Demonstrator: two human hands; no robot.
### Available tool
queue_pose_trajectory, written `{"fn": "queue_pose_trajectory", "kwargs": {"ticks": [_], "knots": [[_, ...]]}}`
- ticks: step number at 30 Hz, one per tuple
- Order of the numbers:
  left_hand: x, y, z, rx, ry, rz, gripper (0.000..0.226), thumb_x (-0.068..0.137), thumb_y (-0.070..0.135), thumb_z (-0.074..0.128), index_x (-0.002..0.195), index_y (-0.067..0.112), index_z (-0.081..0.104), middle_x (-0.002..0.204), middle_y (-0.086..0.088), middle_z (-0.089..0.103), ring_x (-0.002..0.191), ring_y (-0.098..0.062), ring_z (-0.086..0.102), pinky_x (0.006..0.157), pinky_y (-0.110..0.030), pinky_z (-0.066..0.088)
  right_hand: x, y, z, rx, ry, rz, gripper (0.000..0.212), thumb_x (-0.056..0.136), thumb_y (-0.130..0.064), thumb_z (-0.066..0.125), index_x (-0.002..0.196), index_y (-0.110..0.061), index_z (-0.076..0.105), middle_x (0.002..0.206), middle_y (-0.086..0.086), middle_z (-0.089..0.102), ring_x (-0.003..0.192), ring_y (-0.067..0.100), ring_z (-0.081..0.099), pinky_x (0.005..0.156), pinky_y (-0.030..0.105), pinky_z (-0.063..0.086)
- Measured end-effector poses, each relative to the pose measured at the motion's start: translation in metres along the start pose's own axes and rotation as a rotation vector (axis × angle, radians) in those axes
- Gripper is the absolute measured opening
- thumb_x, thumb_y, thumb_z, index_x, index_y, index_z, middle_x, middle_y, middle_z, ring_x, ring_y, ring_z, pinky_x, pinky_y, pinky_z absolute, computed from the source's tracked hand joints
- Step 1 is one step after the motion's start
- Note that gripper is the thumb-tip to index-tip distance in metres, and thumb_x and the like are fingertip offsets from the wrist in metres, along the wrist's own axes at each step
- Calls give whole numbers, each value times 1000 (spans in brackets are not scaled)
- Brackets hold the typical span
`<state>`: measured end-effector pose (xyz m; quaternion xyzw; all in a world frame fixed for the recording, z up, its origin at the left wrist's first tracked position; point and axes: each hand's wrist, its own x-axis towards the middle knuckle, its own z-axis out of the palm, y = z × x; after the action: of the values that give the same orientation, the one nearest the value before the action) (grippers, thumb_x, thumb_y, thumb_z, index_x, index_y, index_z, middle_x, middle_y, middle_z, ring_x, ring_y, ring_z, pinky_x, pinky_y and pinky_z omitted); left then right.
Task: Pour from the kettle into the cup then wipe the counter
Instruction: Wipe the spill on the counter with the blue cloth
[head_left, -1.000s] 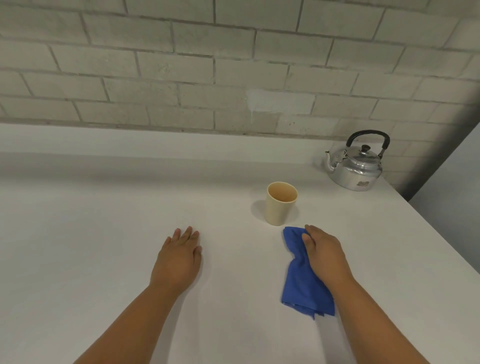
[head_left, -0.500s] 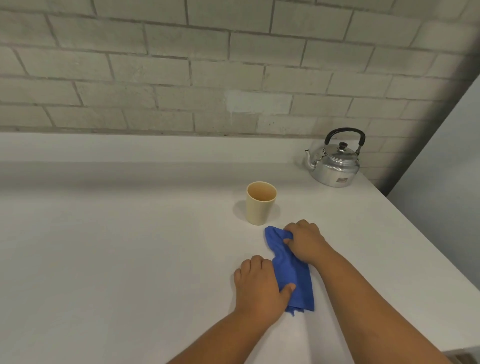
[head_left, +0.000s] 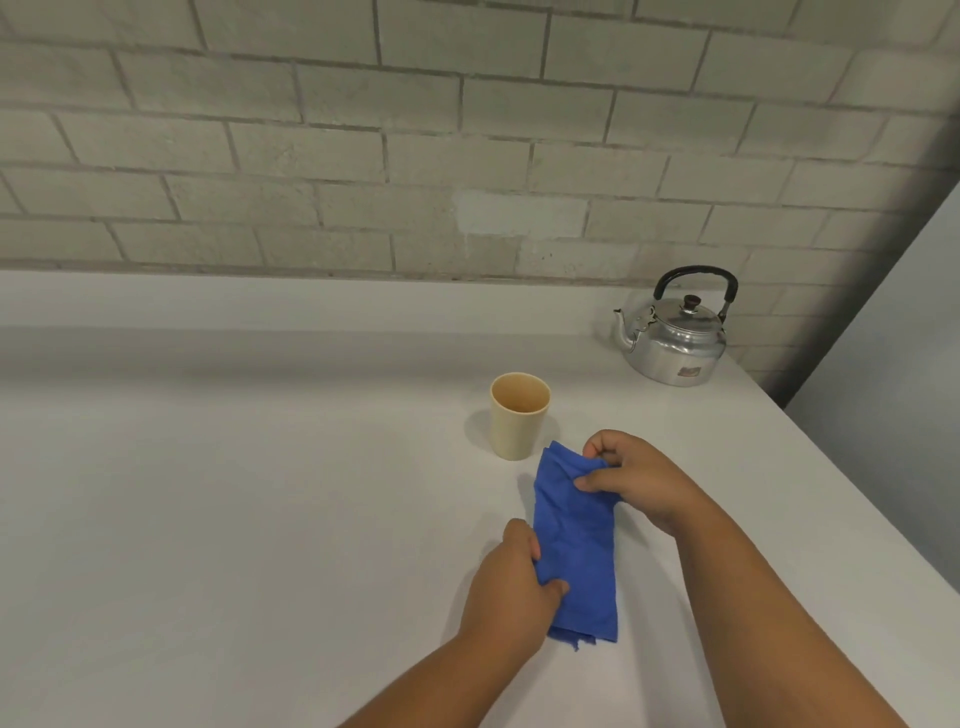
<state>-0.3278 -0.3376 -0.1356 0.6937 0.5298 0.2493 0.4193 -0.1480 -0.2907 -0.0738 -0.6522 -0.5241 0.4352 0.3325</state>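
A pale brick wall (head_left: 467, 130) fills the space far beyond both sets of fingers, and a grey panel (head_left: 904, 389) slants down well to the right of them. The white counter (head_left: 208, 519) spreads under the fingers in every direction, with a raised ledge along its far side at the foot of the wall.

The person's two bare forearms come in from the near edge. The right hand (head_left: 641, 483) has its fingers curled narrowly, thumb and fingertips pinching the far end of the blue cloth (head_left: 576, 540) and lifting that end slightly into folds. The left hand (head_left: 511, 587) sits nearer the person, fingers closed over the cloth's near left edge, thumb pressed on top of the fabric. The cloth lies as a folded, crumpled strip running from the right fingers back to the left fingers, its near end frayed and resting on the counter just right of the left wrist.

The metal kettle (head_left: 675, 332) stands upright well beyond and to the right of the right fingers, near the far right corner of the counter, with its spout pointing left and black handle raised.

The beige cup (head_left: 518, 415) stands upright just beyond and left of the right fingertips, close to the cloth's far end but apart from it. I cannot tell what its inside holds.
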Motion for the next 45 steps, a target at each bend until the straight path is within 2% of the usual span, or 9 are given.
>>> {"fn": "queue_pose_trajectory", "kwargs": {"ticks": [6,10,17,23,29,33,35,40,45], "knots": [[-1,-7,-11,-241,21,-83,35,77,17,66,73,24,33,67,7,42,55,-6,40,48,-15,34,-11,-42,-3,42,-79,-103,24,70,4,67,66,-18,56,58,-4,59,55,12,53,50,21,40],[0,-14,-34,-334,119,-74,35,77,15,68,74,22,34,65,5,39,53,-7,35,49,-15,34,-10,-86,10,-30,-147,-223,23,66,-1,71,66,-20,58,64,1,60,61,15,55,55,25,42],[2,-31,-112,-375,342,-58,34,77,14,70,74,20,36,65,3,39,54,-11,35,53,-22,33,16,-164,66,-199,-207,-412,25,65,-6,74,65,-26,60,61,-5,61,57,12,55,53,25,42],[-10,-64,-178,-304,468,-124,33,76,14,70,71,20,38,66,4,43,55,-10,39,53,-21,35,50,-204,134,-320,-243,-455,24,66,-7,73,67,-25,57,63,-6,58,57,11,53,52,24,41],[-15,-100,-214,-265,456,-286,32,76,16,71,73,18,39,69,-2,45,61,-15,42,55,-24,35,84,-203,190,-495,-295,-423,19,70,-6,71,82,-14,59,70,-5,56,72,19,56,57,26,44],[-14,-114,-220,-287,426,-361,31,75,17,72,73,18,40,74,-6,50,65,-18,45,56,-25,37,103,-196,211,-565,-314,-365,18,73,-6,69,81,-16,57,75,-3,55,77,21,56,54,25,45],[-11,-118,-219,-293,409,-374,31,75,15,72,73,17,41,68,-4,48,62,-18,45,57,-25,38,112,-191,217,-614,-317,-339,16,74,-5,68,80,-16,57,79,-1,58,80,22,57,57,26,45],[0,-122,-212,-169,437,-376,34,73,12,70,68,18,37,62,1,44,55,-12,40,53,-22,33,138,-168,227,-711,-257,-300,15,80,-5,62,94,-9,66,105,11,67,97,28,63,80,35,50],[9,-125,-202,51,458,-322,31,73,10,62,70,21,33,60,4,43,51,-8,38,47,-18,32,157,-146,233,-740,-223,-304,18,80,-5,57,96,-10,64,105,13,67,95,29,63,80,36,51]]}}
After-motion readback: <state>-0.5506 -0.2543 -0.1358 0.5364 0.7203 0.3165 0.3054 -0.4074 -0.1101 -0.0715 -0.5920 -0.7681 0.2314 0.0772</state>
